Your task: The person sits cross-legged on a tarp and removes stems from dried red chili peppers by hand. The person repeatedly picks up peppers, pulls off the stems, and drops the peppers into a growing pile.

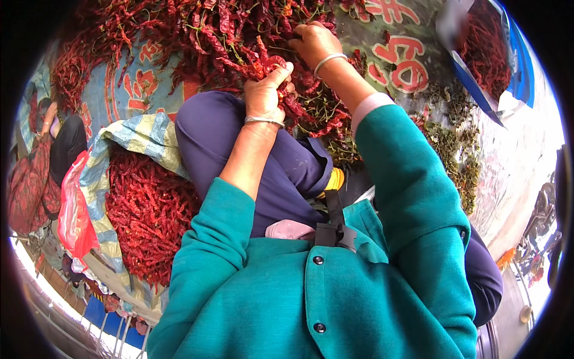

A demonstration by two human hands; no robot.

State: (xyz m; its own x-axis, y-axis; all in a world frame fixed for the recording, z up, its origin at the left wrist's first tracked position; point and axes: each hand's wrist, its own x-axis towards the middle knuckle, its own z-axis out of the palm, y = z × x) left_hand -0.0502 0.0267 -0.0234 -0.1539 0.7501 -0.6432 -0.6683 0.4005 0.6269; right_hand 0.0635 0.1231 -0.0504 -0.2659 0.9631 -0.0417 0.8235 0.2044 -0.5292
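Observation:
My left hand (265,95) is closed around a bunch of dried red chilies (263,66) above my bent knee, the thumb pressed over them. Their tips point up and away from me. Ahead and to the right, my right hand (317,45) reaches to the edge of a large heap of dried chilies (215,27), fingers curled downward. Whether anything is between those fingertips cannot be made out. Under and between both wrists lie loose chilies with green stems (320,107). Each wrist wears a pale bangle.
A checked woven sack (134,130) full of red chilies (143,215) stands at my left. Beside it hangs a red plastic bag (74,211). Another person (33,184) sits far left. Stem scraps (457,152) lie right, below a blue-edged bag (477,89) of chilies. Printed sheeting (399,58) covers the ground.

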